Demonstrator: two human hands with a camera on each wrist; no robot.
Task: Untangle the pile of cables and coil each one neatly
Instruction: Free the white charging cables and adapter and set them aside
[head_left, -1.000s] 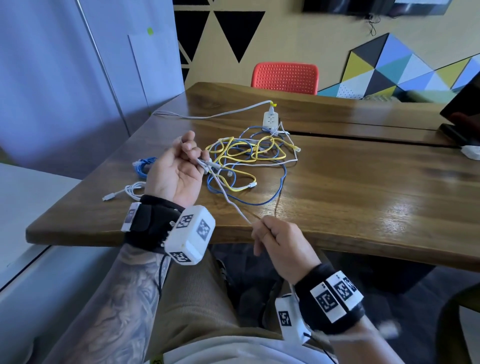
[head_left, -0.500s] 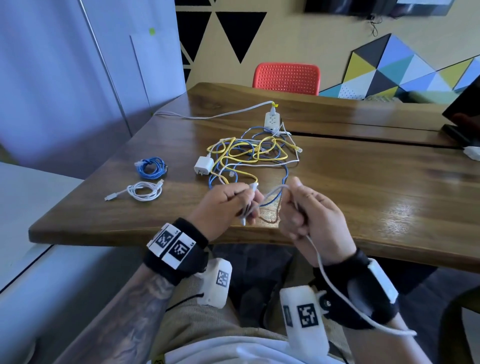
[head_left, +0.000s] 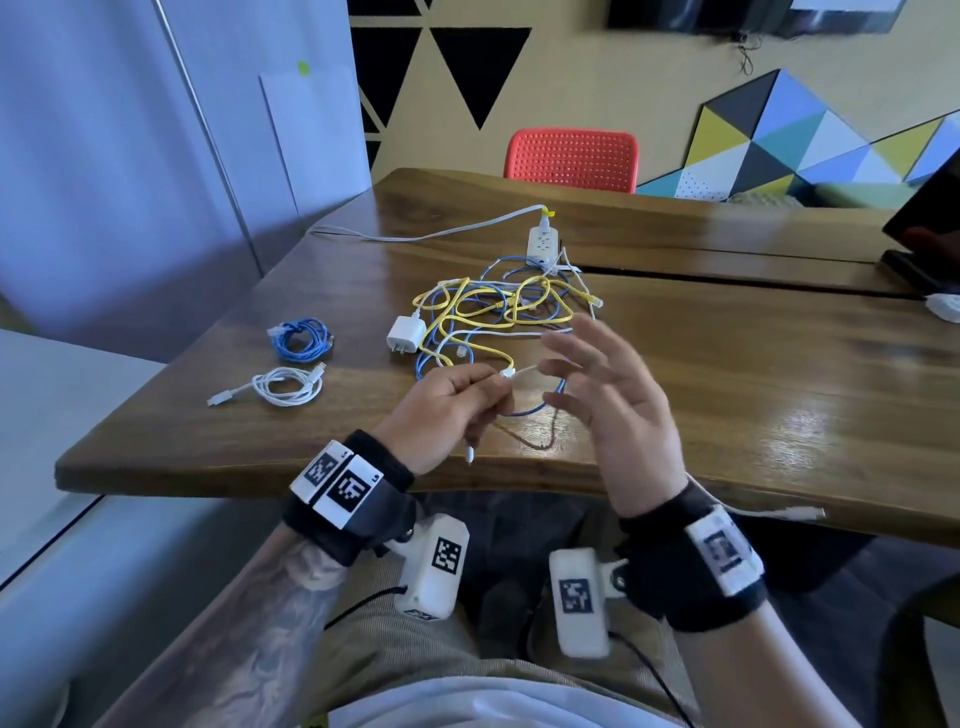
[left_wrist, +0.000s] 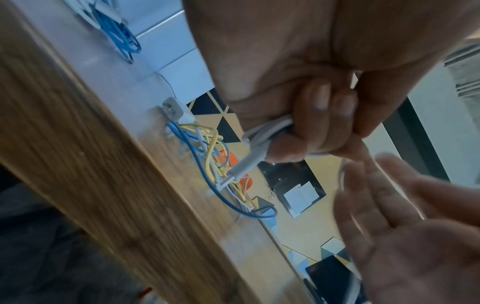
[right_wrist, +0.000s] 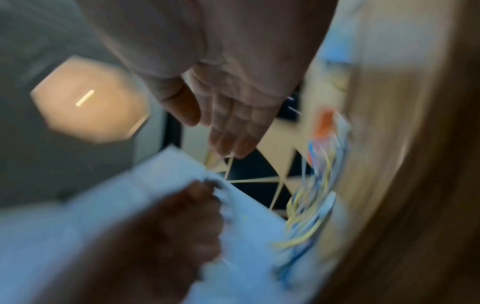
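white charging cable (head_left: 524, 372) is pinched in the curled fingers of the left hand (head_left: 447, 410), just above the near edge of the wooden counter (head_left: 753, 395). one plug end hangs down below the fist. the right hand (head_left: 618, 400) is wide, fingers spread, and the cable runs across them. behind the hands lies the tangled pile of yellow and blue cables (head_left: 493, 317) with a white charger block (head_left: 406, 335) beside it. off to the left sit a coiled blue cable (head_left: 300, 339) and a coiled white cable (head_left: 285, 387), apart from the pile.
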